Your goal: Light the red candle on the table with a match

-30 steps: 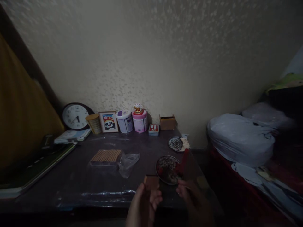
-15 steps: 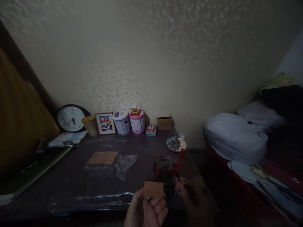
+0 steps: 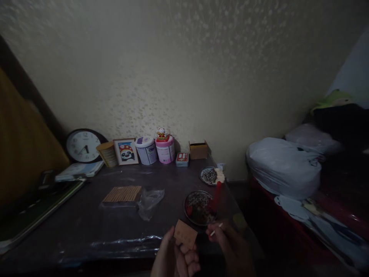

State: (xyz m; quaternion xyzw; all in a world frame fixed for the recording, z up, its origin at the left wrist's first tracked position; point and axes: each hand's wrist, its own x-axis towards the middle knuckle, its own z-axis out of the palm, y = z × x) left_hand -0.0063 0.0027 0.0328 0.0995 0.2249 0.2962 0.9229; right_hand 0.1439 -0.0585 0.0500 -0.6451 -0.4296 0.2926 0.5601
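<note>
My left hand (image 3: 174, 257) holds a small brown matchbox (image 3: 185, 234) at the bottom middle, just above the table's near edge. My right hand (image 3: 230, 248) pinches a thin matchstick (image 3: 216, 229) beside the box, a small gap between them. Just beyond both hands a round metal dish (image 3: 199, 207) sits on the dark table (image 3: 86, 219), with a red candle (image 3: 216, 196) standing at its right side. Farther back a second small dish (image 3: 211, 176) holds dark bits and a bundle of pale sticks.
A flat pack of wooden sticks (image 3: 122, 194) in clear plastic lies mid-table. Along the wall stand a clock (image 3: 82, 145), a panda picture (image 3: 126, 151), two tubs (image 3: 155, 149), a small tin (image 3: 182, 159) and a cardboard box (image 3: 198, 150). Bagged bundles (image 3: 284, 167) lie at the right.
My left hand has lifted and tilted the matchbox toward me. My right hand has come away from the dish holding a matchstick, its tip now near the box. The view drifted slightly.
</note>
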